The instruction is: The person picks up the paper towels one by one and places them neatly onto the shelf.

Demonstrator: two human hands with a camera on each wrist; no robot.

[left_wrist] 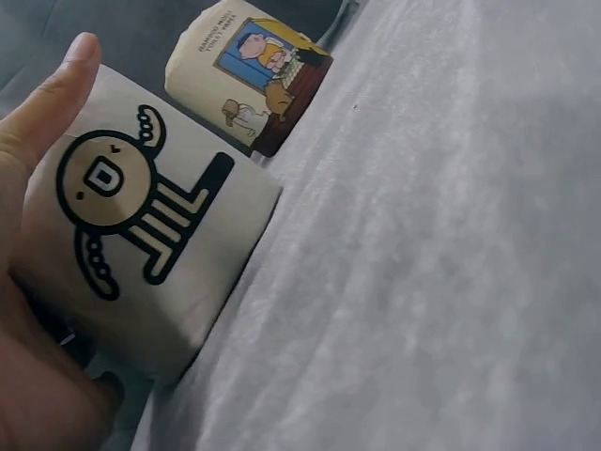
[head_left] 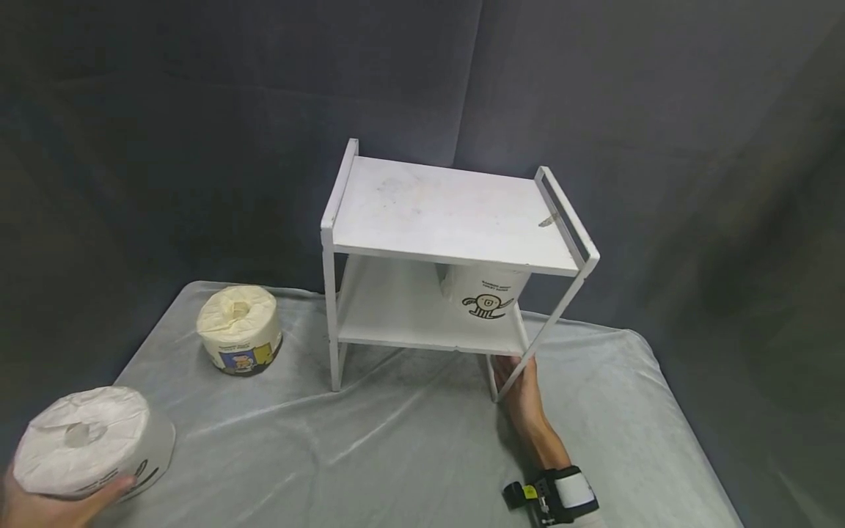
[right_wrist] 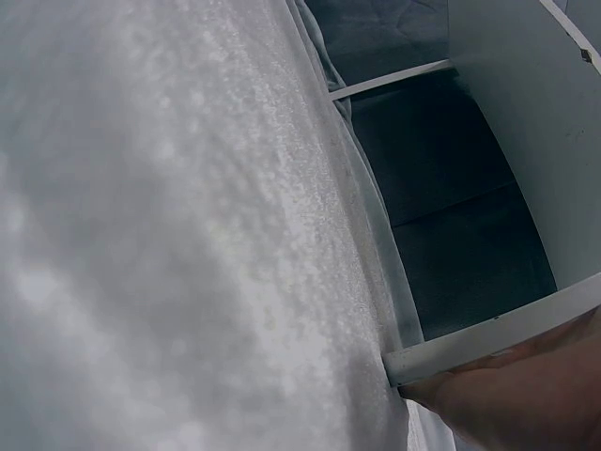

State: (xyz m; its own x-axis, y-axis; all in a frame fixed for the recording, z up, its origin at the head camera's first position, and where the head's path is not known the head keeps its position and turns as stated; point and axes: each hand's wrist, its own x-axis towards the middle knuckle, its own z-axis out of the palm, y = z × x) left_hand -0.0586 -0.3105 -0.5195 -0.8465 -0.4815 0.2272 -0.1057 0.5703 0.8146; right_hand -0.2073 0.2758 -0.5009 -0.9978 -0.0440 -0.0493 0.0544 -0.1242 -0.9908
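Observation:
My left hand holds a white toilet paper roll at the lower left, thumb along its printed side. In the left wrist view a cartoon figure on this roll faces the camera, and its lower edge is right at the cloth. My right hand is against the right leg of a white two-tier shelf; I cannot tell how its fingers lie, as the leg and lower board hide them. Another white toilet roll stands on the lower board at its right end, partly covered by the top board.
A cream toilet roll with a coloured cartoon print stands on the table at the left, behind the held roll. Grey cloth covers the table, with wrinkles in it. Dark curtains hang behind the table.

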